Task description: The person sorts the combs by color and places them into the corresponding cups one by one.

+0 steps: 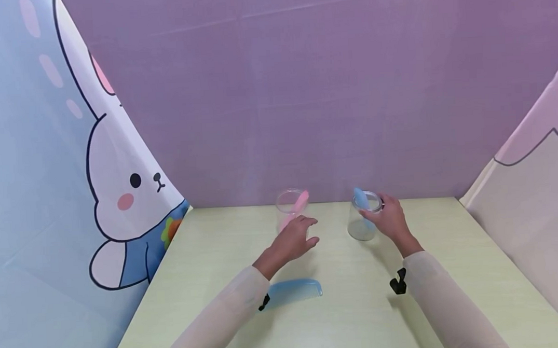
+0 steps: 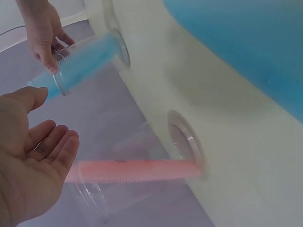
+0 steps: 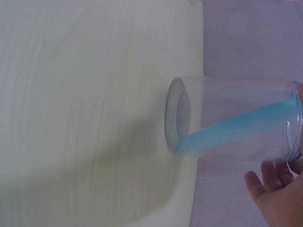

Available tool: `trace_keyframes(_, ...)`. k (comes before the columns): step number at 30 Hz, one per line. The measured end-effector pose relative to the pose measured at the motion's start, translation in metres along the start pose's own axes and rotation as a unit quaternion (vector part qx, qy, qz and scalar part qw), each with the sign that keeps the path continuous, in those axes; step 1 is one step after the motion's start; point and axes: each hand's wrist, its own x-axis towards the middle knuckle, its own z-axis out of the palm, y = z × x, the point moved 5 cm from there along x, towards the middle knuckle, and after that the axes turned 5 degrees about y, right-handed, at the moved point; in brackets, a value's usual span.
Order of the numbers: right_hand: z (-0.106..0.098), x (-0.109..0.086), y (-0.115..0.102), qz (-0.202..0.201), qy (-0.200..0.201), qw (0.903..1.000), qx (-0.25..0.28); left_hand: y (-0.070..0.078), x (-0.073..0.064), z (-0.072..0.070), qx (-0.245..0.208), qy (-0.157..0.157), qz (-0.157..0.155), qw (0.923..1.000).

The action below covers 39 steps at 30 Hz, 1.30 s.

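Note:
My right hand (image 1: 389, 220) grips the rim of a clear jar (image 1: 356, 229), its thumb and fingers on either side of the mouth. A light blue comb (image 3: 236, 125) leans inside that jar, one end above the rim. My left hand (image 1: 291, 241), fingers loosely extended and holding nothing, is in front of a second clear jar (image 1: 284, 201). Inside this one leans a pink comb (image 2: 137, 170); in the head view the hand partly hides both. A larger blue comb (image 1: 295, 290) lies on the table, its left end behind my left sleeve.
The pale wooden table (image 1: 346, 316) ends at a purple backdrop (image 1: 304, 100). A blue cloth with a cartoon rabbit (image 1: 120, 175) hangs at the left, and a pink and white cloth (image 1: 532, 199) at the right.

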Motion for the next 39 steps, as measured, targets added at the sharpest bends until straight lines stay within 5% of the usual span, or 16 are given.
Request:
trace_keyframes(22,-0.001,-0.002,-0.001,0.0,0.001,1.0,-0.001,-0.039,-0.05,0.009,-0.029,-0.049,-0.065,0.9963)
trace_keyframes(30,-0.001,-0.002,0.0,-0.001,0.003,1.0,0.001,-0.053,-0.068,0.013,-0.034,-0.083,-0.11,0.9899)
trace_keyframes(39,-0.001,-0.003,-0.001,0.003,0.001,1.0,-0.003,-0.064,-0.086,0.019,-0.015,-0.1,-0.119,0.9877)
